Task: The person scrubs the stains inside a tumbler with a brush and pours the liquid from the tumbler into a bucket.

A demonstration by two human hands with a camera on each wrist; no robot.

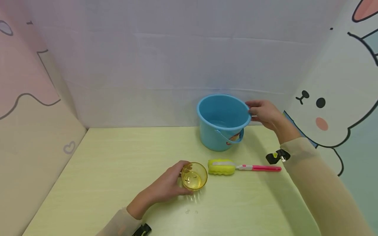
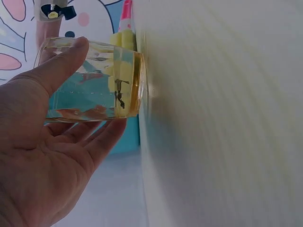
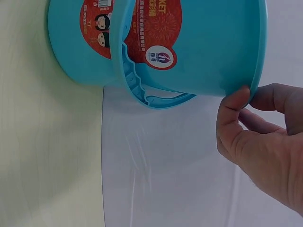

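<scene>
My left hand (image 1: 168, 183) holds a clear amber glass cup (image 1: 194, 177), thumb on one side and fingers on the other. Its mouth faces up in the head view, and small dark marks show near its base (image 2: 122, 97) in the left wrist view, right at the tabletop. Farther back on the right stands a blue bucket (image 1: 217, 134), upright, with its handle hanging down in front. My right hand (image 1: 264, 113) pinches the bucket's rim (image 3: 259, 61) at its right side. A cup brush (image 1: 222, 167) with a yellow-green sponge head and pink-and-white handle lies between cup and bucket.
The pale yellow table (image 1: 118, 164) meets a white sheet wall (image 1: 141, 65) right behind the bucket. Printed panels with cartoon figures rise at left and right. Two small water drops (image 1: 192, 212) lie on the table in front of the cup.
</scene>
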